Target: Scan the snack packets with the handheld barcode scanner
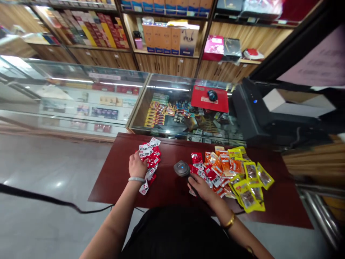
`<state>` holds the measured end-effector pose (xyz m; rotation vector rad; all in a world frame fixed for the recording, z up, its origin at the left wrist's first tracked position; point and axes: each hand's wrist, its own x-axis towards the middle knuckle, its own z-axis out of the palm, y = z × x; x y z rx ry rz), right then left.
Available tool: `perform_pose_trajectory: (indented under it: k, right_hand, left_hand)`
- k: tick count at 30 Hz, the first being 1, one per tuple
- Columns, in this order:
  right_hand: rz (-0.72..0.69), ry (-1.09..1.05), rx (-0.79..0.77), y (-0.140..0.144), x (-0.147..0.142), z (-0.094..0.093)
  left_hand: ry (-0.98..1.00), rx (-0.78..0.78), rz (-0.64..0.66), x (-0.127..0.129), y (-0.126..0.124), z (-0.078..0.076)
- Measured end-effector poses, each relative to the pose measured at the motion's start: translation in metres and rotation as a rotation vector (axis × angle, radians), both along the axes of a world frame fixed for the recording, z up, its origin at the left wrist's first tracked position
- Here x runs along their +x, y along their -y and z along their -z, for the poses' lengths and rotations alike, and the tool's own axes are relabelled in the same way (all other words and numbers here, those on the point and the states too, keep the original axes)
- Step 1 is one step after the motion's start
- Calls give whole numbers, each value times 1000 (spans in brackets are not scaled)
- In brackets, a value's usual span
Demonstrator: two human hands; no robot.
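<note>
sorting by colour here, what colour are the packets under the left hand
Red and white packets, lying under the left hand; clearest in the head view.

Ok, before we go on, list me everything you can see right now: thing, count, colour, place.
table: one, dark red-brown, in front of the person.
red-and-white packets: a pile, too many to count, left part of the table.
mixed packets: a heap, red and orange, right of centre.
yellow packets: several, yellow, right edge of the heap.
handheld scanner: one, grey-black with a blue light, mid-table.
glass counter: long display case with small goods inside, behind the table.
red mat: one, on the counter, a black mouse on it.
shelves: wooden, with boxes, at the back.
black cable: one, across the floor, left.
left hand: on the red-and-white packets, bracelet at the wrist.
right hand: by the scanner and the mixed packets; grip unclear.
</note>
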<state>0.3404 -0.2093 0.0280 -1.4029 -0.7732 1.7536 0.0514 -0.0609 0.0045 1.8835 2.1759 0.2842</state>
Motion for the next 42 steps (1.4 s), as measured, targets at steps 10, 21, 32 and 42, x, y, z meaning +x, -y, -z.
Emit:
perform_pose_trajectory:
  k: [10,21,32,42]
  right_hand:
    - [441,59,-87,33,71,-2]
    - [397,50,-89,37,70,-1]
    - [-92,-3,-41,9,14,-3]
    - [-465,198,157,-26,-35,-5]
  left_hand:
    - [170,-412,729,185,22,31]
    - [108,-567,696,193,22,46]
    - [647,-538,98,87,12,41]
    - [934,-294,-233,19,38,36]
